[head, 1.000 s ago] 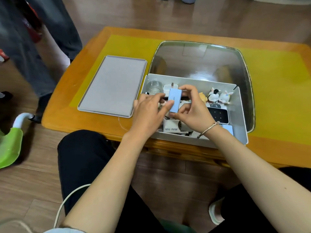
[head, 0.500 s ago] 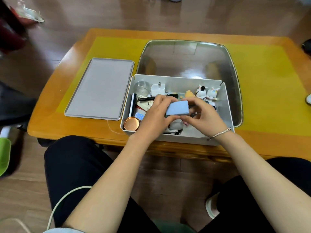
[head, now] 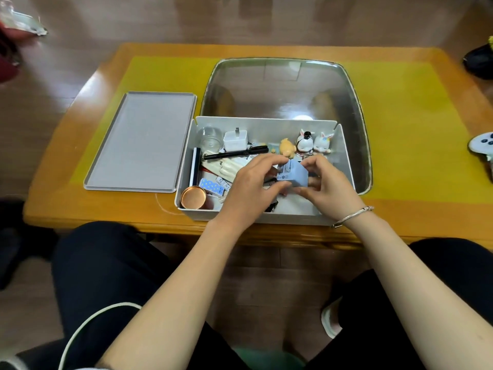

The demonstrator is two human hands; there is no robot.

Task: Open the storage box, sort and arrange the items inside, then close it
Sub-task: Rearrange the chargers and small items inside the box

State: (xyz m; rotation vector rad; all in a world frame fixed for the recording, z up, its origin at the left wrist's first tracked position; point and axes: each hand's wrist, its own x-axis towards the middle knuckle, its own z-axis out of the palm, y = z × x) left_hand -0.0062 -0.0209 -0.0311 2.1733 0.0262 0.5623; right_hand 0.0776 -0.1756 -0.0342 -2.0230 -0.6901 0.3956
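The open grey storage box (head: pixel 344 156) stands at the table's near edge. Its flat grey lid (head: pixel 144 140) lies to the left of it. Over the middle of the box I hold a small light-blue box (head: pixel 296 176) between both hands: my left hand (head: pixel 250 188) pinches its left side and my right hand (head: pixel 325 188) grips its right side. Inside the box lie a clear cup (head: pixel 210 136), a white charger (head: pixel 236 140), a black pen (head: pixel 237 153), a copper tin (head: pixel 193 197), a spotted blue card (head: pixel 212 186) and small figurines (head: pixel 306 142).
The box sits on a glass panel (head: pixel 285 86) set in the orange table (head: pixel 426 145). A white gadget (head: pixel 482 145) lies at the table's right edge. A dark shoe (head: pixel 478 62) is on the floor at far right. My knees are under the table's near edge.
The light-blue box has been turned in my hands, so a labelled face now shows, and it sits slightly further right. The camera has tilted down a little.
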